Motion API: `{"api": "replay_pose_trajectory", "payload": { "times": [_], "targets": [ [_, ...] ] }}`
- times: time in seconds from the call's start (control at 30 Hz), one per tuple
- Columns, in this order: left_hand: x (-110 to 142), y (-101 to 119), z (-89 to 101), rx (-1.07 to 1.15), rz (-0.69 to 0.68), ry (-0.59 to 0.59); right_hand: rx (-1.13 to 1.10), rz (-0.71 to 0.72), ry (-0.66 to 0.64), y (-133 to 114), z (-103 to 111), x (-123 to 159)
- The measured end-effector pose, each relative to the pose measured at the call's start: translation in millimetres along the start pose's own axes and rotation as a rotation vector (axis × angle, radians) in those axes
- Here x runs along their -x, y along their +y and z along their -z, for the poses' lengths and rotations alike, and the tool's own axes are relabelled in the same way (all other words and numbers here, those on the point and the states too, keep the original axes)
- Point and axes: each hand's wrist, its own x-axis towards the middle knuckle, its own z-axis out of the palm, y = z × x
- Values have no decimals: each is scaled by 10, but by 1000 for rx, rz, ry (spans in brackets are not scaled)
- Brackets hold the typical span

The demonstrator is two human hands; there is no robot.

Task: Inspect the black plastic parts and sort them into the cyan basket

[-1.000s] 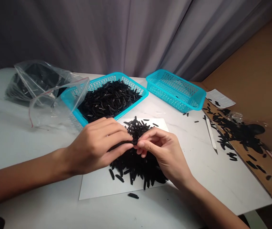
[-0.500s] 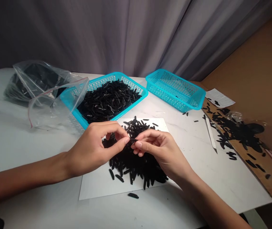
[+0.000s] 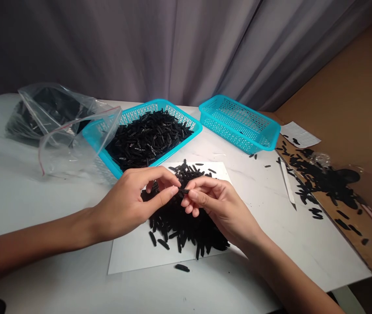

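Between my two hands is a small, narrow black strip, its exact kind too small to make out. My right hand pinches its right end between thumb and forefinger, with the other fingers curled beneath. The thumb and fingertips of my left hand close on its left end. Directly below both hands, a heap of similar black strips lies on a white sheet, partly hidden by the hands. One loose black strip rests on the table just in front of the sheet.
A blue basket full of shinier black pieces stands behind my left hand. A clear zip bag holding black material overlaps its left side. Another blue basket is farther right. Scattered black pieces and a white craft knife-like tool lie at right.
My fingers have shifted slightly around the black strip, and more of it shows between them. My left index finger has lifted and straightened a little. The rest looks the same.
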Motion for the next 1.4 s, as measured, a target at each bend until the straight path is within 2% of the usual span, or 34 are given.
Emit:
{"api": "replay_pose_trajectory", "payload": {
  "times": [0.27,0.4,0.57,0.77,0.87,0.97,1.07,1.17,1.27,1.33,1.4],
  "targets": [
    [38,-102,-60,-54,-182,0,69,55,-18,43,-30,-4],
    [77,-143,-108,-43,-218,-2,119,71,-10,68,-62,-1],
    [123,-141,-162,21,-177,-11,175,81,2,49,-74,17],
    [129,-201,-215,211,-10,-103,85,14,-79,76,-53,5],
    [130,-315,-253,106,-88,-71,120,29,-26,80,-37,0],
    [130,-403,-284,-61,-246,-17,267,145,113,28,-1,-38],
    [133,-426,-305,-164,-324,-21,433,250,226,-73,31,-197],
    [143,-436,-336,-304,-294,-63,577,358,228,-191,13,-514],
    [150,-468,-376,-403,-223,-134,837,568,245,-294,-49,-858],
    [149,-486,-393,-443,-200,-175,1007,609,225,-324,-76,-987],
    [145,-491,-397,-467,-203,-189,1102,609,199,-305,-61,-977]
  ]
}}
